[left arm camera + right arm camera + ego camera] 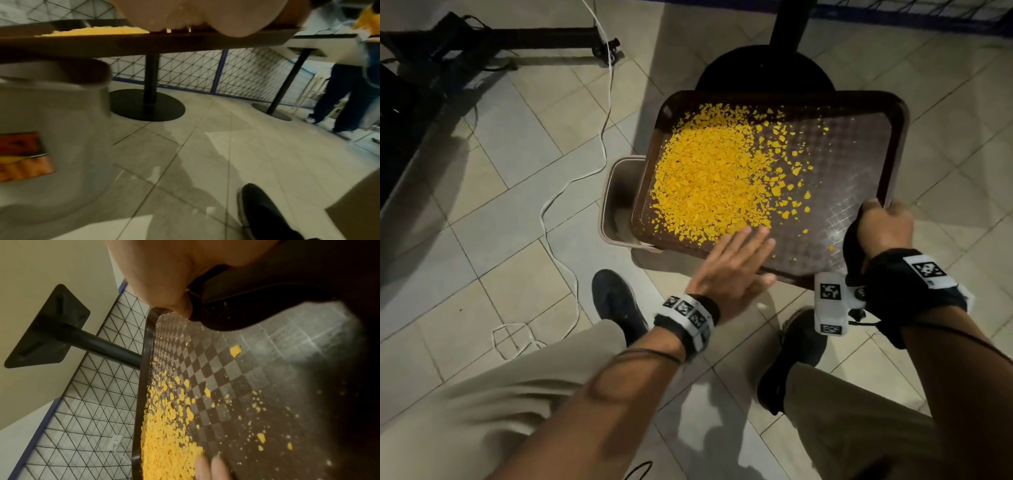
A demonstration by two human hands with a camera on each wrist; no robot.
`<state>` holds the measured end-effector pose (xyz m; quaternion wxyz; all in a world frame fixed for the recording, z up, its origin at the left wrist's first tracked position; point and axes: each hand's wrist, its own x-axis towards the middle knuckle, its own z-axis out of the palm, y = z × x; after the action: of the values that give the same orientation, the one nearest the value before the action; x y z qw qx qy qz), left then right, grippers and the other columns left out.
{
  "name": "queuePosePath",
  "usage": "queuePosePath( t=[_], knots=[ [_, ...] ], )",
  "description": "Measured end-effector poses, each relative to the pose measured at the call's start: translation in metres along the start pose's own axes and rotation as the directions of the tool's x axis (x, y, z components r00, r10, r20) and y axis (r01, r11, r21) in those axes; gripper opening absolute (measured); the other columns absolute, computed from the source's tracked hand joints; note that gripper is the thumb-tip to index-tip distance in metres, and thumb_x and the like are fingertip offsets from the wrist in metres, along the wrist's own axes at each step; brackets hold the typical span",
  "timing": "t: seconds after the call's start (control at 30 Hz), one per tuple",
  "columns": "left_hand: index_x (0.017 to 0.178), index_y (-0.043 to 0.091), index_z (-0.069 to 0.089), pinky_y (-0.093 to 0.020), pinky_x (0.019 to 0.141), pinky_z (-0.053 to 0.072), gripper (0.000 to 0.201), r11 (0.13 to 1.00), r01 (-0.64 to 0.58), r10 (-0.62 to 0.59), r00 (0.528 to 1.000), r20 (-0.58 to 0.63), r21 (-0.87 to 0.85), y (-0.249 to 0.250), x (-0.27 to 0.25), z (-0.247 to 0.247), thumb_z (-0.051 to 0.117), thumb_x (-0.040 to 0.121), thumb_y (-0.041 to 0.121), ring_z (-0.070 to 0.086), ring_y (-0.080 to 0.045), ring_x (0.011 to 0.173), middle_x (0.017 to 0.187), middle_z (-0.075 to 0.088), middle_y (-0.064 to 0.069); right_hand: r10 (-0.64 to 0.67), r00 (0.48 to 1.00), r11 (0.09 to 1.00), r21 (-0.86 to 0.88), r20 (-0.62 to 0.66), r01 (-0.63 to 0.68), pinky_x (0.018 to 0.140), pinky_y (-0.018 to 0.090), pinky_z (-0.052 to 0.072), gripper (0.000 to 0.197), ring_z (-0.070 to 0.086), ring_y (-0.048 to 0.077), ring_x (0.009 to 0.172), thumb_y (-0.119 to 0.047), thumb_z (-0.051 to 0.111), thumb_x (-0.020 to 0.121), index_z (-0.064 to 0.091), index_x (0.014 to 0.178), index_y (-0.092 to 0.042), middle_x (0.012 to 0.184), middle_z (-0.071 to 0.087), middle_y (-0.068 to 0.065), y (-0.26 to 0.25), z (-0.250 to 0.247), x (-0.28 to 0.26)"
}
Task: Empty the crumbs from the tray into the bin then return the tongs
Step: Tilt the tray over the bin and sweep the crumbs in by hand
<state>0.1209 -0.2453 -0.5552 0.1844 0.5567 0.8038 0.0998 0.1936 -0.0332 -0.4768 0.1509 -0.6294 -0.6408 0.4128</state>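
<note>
While the brown tray hangs tilted over the floor, its low left edge sits just above the open mouth of the grey bin, and the yellow crumbs are heaped toward that edge with scattered bits trailing back to the right. The right hand has its fingers curled round the near right corner of the tray, together with something black that I take to be the tongs, though I cannot make out their shape. The left hand lies flat with fingers straight over the tray's near edge, gripping nothing, its fingertips at the edge of the crumb heap.

To do this well, I would raise the right corner higher so the heap slides off the left edge, and sweep the flat fingers leftward to chase the stragglers. The bin mouth looks narrower than the tray's edge, so aiming the pour through the near left corner seems safer than letting crumbs spill along the whole rim.

Pale floor tiles lie underfoot, a white cable snakes across them, and a black table pedestal stands behind the tray. Wire mesh fencing with blue framing closes the room, and another person's legs stand at the far right.
</note>
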Motion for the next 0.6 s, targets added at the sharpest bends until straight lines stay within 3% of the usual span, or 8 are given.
queuePosePath(
  t=[0.13,0.23,0.33,0.4,0.47,0.53,0.6],
  knots=[
    [0.154,0.027,-0.009,-0.042,0.123,-0.002,0.067,0.979,0.205,-0.203,0.975,0.086,-0.017,-0.051,-0.013,0.001,0.006,0.099,0.061,-0.016,-0.015,0.149,0.162,-0.016,0.004,-0.008,1.000,0.999,-0.039,-0.012,0.008,0.099,0.038,0.042,0.033,0.056,0.033,0.112,-0.027,0.043,0.097,0.055,0.120,-0.007,0.121,0.060,0.018,0.005,-0.002,0.004],
    [0.157,0.026,-0.002,-0.040,0.123,0.000,0.073,0.947,0.309,-0.302,0.950,0.081,-0.092,-0.072,-0.018,-0.003,0.006,0.096,0.064,-0.011,-0.016,0.150,0.163,-0.011,0.004,-0.044,0.998,0.997,-0.073,-0.042,0.041,0.096,0.037,0.042,0.034,0.055,0.036,0.113,-0.027,0.042,0.097,0.054,0.120,-0.005,0.122,0.059,0.022,0.005,-0.002,0.005],
    [0.156,0.026,0.000,-0.038,0.122,-0.003,0.067,0.925,0.345,-0.344,0.938,0.038,-0.159,-0.050,-0.009,-0.013,0.013,0.100,0.060,-0.010,-0.014,0.150,0.162,-0.012,0.006,-0.050,0.997,0.996,-0.079,-0.052,0.046,0.098,0.037,0.041,0.037,0.053,0.036,0.116,-0.028,0.041,0.097,0.052,0.124,-0.005,0.126,0.057,0.021,0.003,0.000,0.004],
    [0.156,0.025,0.003,-0.039,0.122,0.000,0.064,0.945,0.252,-0.264,0.964,-0.032,-0.209,-0.017,-0.002,-0.015,0.020,0.102,0.054,-0.007,-0.015,0.150,0.160,-0.013,0.006,-0.070,0.996,0.995,-0.081,-0.059,0.065,0.096,0.035,0.041,0.034,0.053,0.035,0.115,-0.026,0.040,0.098,0.054,0.120,-0.004,0.123,0.058,0.020,0.001,0.001,0.003],
    [0.156,0.019,0.017,-0.044,0.122,0.011,0.063,0.981,0.083,-0.102,0.990,-0.099,-0.178,0.021,0.001,-0.012,0.027,0.102,0.051,0.008,-0.022,0.151,0.163,0.001,0.001,-0.084,0.995,0.993,-0.087,-0.058,0.079,0.093,0.033,0.040,0.032,0.053,0.034,0.114,-0.024,0.040,0.098,0.055,0.119,-0.004,0.123,0.059,0.019,0.000,0.001,0.001],
    [0.153,0.016,0.031,-0.045,0.120,0.018,0.062,0.988,-0.023,0.011,0.997,-0.079,-0.151,0.045,0.001,-0.004,0.030,0.101,0.050,0.020,-0.025,0.149,0.163,0.019,-0.003,-0.087,0.995,0.993,-0.090,-0.057,0.082,0.092,0.032,0.040,0.032,0.053,0.034,0.115,-0.023,0.040,0.099,0.055,0.119,-0.003,0.124,0.059,0.019,-0.001,0.001,0.000],
    [0.148,0.016,0.041,-0.045,0.118,0.023,0.060,0.988,-0.053,0.046,0.998,-0.053,-0.147,0.045,-0.003,0.002,0.027,0.100,0.050,0.029,-0.026,0.146,0.159,0.031,-0.006,-0.082,0.995,0.994,-0.071,-0.055,0.078,0.093,0.034,0.041,0.033,0.054,0.034,0.113,-0.024,0.041,0.098,0.054,0.119,-0.004,0.123,0.059,0.020,0.002,0.002,0.000]
  ],
)
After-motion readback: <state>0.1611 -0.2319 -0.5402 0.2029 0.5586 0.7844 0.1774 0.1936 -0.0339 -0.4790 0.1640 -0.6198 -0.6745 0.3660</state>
